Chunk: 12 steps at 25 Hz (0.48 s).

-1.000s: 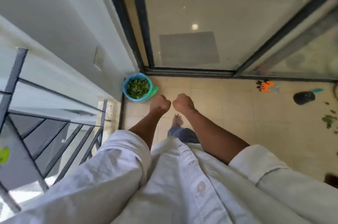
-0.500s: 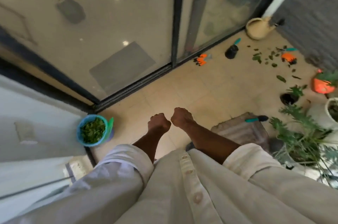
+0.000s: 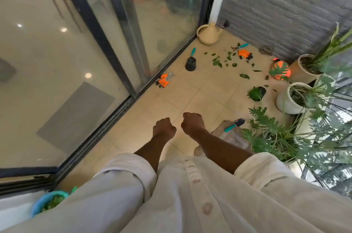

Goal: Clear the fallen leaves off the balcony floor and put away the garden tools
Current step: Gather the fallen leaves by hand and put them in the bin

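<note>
A: We saw the floor [image 3: 192,97], pale tiles running along the glass door [image 3: 106,46] to a grey brick wall [image 3: 285,4]. What stood on it?

B: We counted potted plants [image 3: 297,99] on the right, a cream watering can [image 3: 208,33] in the far corner, and a blue bucket [image 3: 42,201] of leaves at the lower left, partly hidden by the sleeve.

A: And the hands?

B: We found the left hand [image 3: 163,128] and right hand [image 3: 193,123] side by side over the tiles, fingers curled into fists, holding nothing.

A: The tools?

B: We noted a black pot [image 3: 190,63] with a teal-handled tool in it near the door, one orange glove [image 3: 164,80] by the track, another glove [image 3: 244,54] beside the pruners [image 3: 239,46], and a trowel [image 3: 234,124] on a stone by the plants.

A: The leaves [image 3: 223,60]?

B: We saw them scattered on the far tiles between pot and gloves.
</note>
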Tool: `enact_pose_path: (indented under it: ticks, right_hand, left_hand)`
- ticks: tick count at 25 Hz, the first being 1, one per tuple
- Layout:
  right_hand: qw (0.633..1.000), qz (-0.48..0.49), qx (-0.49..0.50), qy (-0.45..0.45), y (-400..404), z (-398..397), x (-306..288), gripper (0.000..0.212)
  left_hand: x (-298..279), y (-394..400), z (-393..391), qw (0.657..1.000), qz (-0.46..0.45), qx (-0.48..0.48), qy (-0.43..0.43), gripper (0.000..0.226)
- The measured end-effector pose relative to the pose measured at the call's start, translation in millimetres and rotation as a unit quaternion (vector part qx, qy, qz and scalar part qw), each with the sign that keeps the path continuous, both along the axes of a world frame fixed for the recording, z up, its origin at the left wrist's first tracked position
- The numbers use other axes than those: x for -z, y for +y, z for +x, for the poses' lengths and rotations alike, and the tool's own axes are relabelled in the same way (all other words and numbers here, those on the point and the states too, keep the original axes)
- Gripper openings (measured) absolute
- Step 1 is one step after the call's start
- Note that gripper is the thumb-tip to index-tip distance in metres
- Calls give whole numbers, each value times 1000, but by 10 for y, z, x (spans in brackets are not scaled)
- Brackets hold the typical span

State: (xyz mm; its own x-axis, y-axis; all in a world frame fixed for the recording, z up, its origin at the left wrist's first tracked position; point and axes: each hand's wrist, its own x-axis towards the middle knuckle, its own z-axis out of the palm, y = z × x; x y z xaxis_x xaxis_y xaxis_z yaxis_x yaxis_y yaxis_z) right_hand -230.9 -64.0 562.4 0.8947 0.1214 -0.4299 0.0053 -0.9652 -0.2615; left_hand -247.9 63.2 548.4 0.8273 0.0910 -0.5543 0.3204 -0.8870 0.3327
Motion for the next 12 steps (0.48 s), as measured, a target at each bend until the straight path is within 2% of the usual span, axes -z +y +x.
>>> enact_pose_path:
  ticks: [3, 8, 12]
  right_hand:
    - [997, 14, 68, -15, -289, 252, 21, 16]
    - [989, 30, 145, 0, -623, 918, 139, 18]
    - [972, 34, 234, -8, -934, 1737, 187, 21]
  left_hand:
    - [-35, -317, 428, 999, -23, 27, -31, 37]
    - [73, -685, 1294, 994, -22, 99, -30, 38]
    - [139, -956, 2422, 983, -42, 176, -27, 41]
